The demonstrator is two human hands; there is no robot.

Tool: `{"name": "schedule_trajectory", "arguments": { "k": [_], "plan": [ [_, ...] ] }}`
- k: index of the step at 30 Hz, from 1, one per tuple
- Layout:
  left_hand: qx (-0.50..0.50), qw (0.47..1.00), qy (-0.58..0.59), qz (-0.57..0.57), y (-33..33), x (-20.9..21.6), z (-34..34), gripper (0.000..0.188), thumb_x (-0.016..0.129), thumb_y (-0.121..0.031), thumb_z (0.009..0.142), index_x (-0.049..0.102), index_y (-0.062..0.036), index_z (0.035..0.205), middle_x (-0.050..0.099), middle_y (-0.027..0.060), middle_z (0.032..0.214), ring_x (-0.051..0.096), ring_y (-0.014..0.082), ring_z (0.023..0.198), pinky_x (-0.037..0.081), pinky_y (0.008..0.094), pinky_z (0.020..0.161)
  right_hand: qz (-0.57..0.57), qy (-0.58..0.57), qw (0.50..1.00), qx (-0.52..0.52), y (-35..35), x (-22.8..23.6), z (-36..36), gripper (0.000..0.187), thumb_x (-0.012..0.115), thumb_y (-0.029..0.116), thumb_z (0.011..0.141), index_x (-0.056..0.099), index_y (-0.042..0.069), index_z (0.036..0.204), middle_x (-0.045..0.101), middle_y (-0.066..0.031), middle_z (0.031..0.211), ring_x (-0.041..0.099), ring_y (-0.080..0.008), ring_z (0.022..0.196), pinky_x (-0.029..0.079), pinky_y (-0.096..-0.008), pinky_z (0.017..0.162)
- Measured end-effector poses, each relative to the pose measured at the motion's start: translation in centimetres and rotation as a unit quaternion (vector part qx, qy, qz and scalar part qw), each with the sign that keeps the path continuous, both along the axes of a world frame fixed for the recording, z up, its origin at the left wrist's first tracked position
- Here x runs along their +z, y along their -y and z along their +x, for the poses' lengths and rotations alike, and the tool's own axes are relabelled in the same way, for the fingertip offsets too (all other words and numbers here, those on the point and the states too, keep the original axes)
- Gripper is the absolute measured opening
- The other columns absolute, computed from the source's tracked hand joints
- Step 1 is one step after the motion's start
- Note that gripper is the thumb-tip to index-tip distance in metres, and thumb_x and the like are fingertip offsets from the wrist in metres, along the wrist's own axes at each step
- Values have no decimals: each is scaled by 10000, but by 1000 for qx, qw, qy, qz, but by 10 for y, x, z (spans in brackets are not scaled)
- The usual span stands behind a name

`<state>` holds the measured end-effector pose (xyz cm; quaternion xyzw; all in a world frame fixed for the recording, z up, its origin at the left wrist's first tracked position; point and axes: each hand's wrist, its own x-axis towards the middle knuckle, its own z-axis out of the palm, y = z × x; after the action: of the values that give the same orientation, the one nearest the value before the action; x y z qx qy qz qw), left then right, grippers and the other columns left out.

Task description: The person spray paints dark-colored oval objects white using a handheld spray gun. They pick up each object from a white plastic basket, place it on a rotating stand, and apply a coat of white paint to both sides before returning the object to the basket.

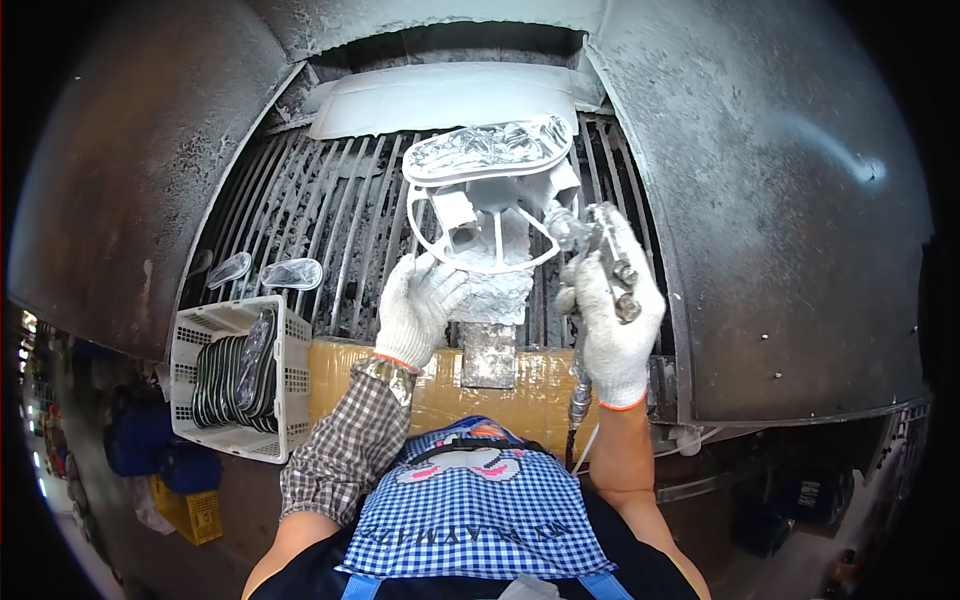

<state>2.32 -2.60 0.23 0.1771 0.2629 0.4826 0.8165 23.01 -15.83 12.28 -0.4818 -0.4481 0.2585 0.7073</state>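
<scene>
A white-rimmed oval piece with crinkled silvery film [490,148] lies on top of a stand with a white hoop [497,268] under it. My left hand [421,305], in a white knit glove, is at the hoop's near left edge. Its fingers are stretched and hold nothing; whether they touch the hoop I cannot tell. My right hand [612,315], gloved too, is closed around a grimy spray gun [575,232] to the right of the hoop. The gun's front end points toward the stand, and a hose [579,395] hangs below it. The fingers partly hide the gun's body.
Sooty slats [340,200] fill the booth between metal side walls [780,220]. A white crate [295,375] of dark-edged oval pieces stands at the left, with film-covered ovals [291,274] behind it. A tape-covered brown ledge [340,375] runs along the front; white sheet [440,98] behind.
</scene>
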Motion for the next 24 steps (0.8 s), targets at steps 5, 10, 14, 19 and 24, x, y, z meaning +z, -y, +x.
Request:
{"name": "schedule_trajectory", "arguments": {
  "k": [5,10,14,19,24],
  "plan": [
    [19,1000,7,-12,-2,3,-3,527,559,-451,1077,610,4,1337,646,253,1320,653,374,1187,533,495,1047,7,46,998,51,-8,-4,-16,533,651,74,1046,495,-52,1539,696,-76,964,637,-88,745,538,-231,680],
    [26,1000,9,-10,-5,3,-7,532,550,-450,1082,596,8,1350,636,269,1335,637,401,1230,520,517,1079,35,-70,987,137,-2,7,-29,584,635,77,1048,435,-91,1571,691,-166,1303,701,-151,1034,573,-291,909],
    [33,999,9,-25,-9,5,-8,553,554,-454,1077,582,23,1356,627,280,1356,620,411,1265,508,531,1102,35,-129,979,151,6,6,-27,617,647,111,1054,406,-100,1582,687,-175,1352,700,-167,1107,569,-317,978],
    [35,999,4,-14,-9,10,-7,571,571,-462,1066,576,41,1336,626,285,1368,614,423,1280,504,542,1096,14,-80,993,81,10,-5,-7,595,640,78,1054,415,-92,1579,651,-144,1337,657,-179,1147,542,-326,993],
    [45,997,-50,-37,-2,2,-4,452,594,-371,1065,603,23,1286,662,266,1305,652,406,1224,536,542,1064,23,-107,992,66,19,-5,2,542,636,43,1043,473,-104,1539,571,-170,1480,612,-217,1299,468,-353,1131]
  ]
}}
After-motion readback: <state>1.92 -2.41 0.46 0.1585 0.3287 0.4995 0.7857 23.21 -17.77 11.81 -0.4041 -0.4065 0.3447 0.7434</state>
